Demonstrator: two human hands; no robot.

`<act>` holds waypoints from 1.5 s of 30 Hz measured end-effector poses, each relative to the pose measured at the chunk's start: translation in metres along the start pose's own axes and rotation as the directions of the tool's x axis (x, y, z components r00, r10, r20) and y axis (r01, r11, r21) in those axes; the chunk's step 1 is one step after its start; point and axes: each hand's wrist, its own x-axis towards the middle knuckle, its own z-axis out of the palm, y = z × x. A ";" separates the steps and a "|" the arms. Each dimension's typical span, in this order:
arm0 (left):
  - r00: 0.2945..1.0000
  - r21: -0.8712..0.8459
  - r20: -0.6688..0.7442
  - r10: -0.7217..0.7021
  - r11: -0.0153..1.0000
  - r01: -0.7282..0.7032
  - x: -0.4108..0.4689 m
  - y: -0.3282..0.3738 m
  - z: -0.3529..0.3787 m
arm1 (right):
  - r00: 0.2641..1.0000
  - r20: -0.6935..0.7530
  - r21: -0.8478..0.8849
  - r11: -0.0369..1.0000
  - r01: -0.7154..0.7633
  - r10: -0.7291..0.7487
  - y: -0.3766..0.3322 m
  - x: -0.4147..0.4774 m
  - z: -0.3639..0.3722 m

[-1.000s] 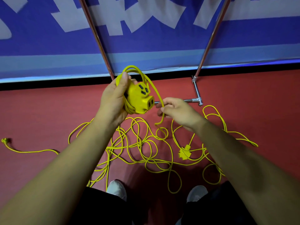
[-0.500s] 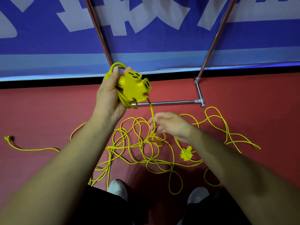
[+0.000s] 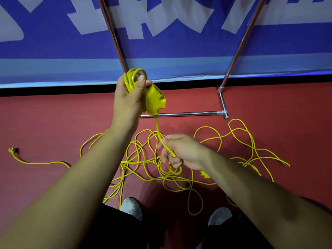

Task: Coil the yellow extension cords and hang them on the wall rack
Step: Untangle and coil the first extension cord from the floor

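**Yellow cord: coiling barely begun**

Yellow plastic-sheathed extension cord (image 3: 158,128) hangs at frame centre between the hands. Left hand (image 3: 128,99) grips a small yellow coil (image 3: 133,78) and yellow socket block (image 3: 155,100). Right hand (image 3: 181,151) pinches the strand below. The next move is probably to feed another loop up to the coil. Loose yellow tangle (image 3: 142,155) sprawls on the red floor (image 3: 53,123), and the chrome tube rack (image 3: 179,114) stands beyond it. No container shows.

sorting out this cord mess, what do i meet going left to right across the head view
small yellow plug → left hand holding the yellow cord coil → yellow plastic socket block → right hand pinching the hanging yellow cord strand → chrome metal rack corner joint → outermost yellow cord loop
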 end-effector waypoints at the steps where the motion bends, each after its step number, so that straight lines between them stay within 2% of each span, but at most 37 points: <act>1: 1.000 0.032 0.027 0.001 0.999 -0.002 0.000 -0.003 -0.001 | 0.999 -0.027 -0.081 0.997 0.017 -0.019 -0.002 -0.002 0.002; 3: 0.998 0.171 0.064 0.005 0.985 -0.016 0.000 -0.011 -0.004 | 0.999 -0.017 -0.186 0.982 0.041 -0.045 -0.006 -0.007 0.003; 6: 0.992 0.420 0.128 0.002 0.906 -0.056 -0.003 -0.021 -0.006 | 0.992 0.068 -0.173 0.978 0.118 -0.108 -0.013 -0.015 -0.002; 11: 0.966 0.473 0.252 -0.066 0.879 -0.063 -0.003 -0.023 -0.007 | 0.920 0.361 0.036 0.988 0.151 -0.154 -0.027 -0.028 -0.029; 16: 0.908 0.601 0.408 -0.098 0.777 -0.187 -0.004 -0.024 -0.007 | 0.890 0.379 0.159 0.965 0.208 -0.254 -0.040 -0.035 -0.043; 20: 0.871 0.596 0.475 -0.125 0.773 -0.214 -0.007 -0.022 -0.007 | 0.878 0.382 0.285 0.940 0.186 -0.289 -0.044 -0.035 -0.060; 22: 0.861 0.611 0.481 -0.162 0.767 -0.197 -0.007 -0.020 -0.009 | 0.879 0.354 0.293 0.930 0.221 -0.320 -0.046 -0.036 -0.064; 24: 0.849 0.611 0.478 -0.224 0.780 -0.137 -0.008 -0.014 -0.011 | 0.895 0.272 0.261 0.922 0.285 -0.354 -0.047 -0.036 -0.066; 27: 0.738 0.569 0.590 -0.328 0.817 -0.091 -0.010 -0.010 -0.012 | 0.915 0.094 0.227 0.904 0.363 -0.391 -0.048 -0.033 -0.066; 29: 0.705 0.590 0.617 -0.350 0.798 -0.121 -0.011 -0.011 -0.011 | 0.904 0.009 0.175 0.891 0.419 -0.427 -0.050 -0.030 -0.065; 32: 0.717 0.643 0.630 -0.297 0.717 -0.268 -0.010 -0.013 -0.012 | 0.870 -0.045 0.006 0.871 0.492 -0.491 -0.054 -0.028 -0.064; 35: 0.704 0.655 0.643 -0.302 0.693 -0.301 -0.009 -0.012 -0.015 | 0.848 -0.112 -0.207 0.847 0.490 -0.518 -0.060 -0.030 -0.067; 39: 0.699 0.720 0.665 -0.263 0.478 -0.504 -0.011 -0.017 -0.013 | 0.842 -0.107 -0.547 0.738 0.395 -0.530 -0.060 -0.032 -0.071; 42: 0.759 0.778 0.604 -0.243 0.386 -0.496 -0.003 -0.018 -0.020 | 0.932 -0.059 -0.683 0.695 0.224 -0.358 -0.053 -0.029 -0.079; 44: 0.811 0.818 0.537 -0.233 0.376 -0.434 0.003 -0.018 -0.028 | 0.971 -0.015 -0.665 0.728 0.170 -0.241 -0.047 -0.027 -0.085; 45: 0.829 0.841 0.501 -0.246 0.363 -0.401 0.004 -0.020 -0.031 | 0.971 -0.001 -0.647 0.741 0.182 -0.239 -0.045 -0.027 -0.088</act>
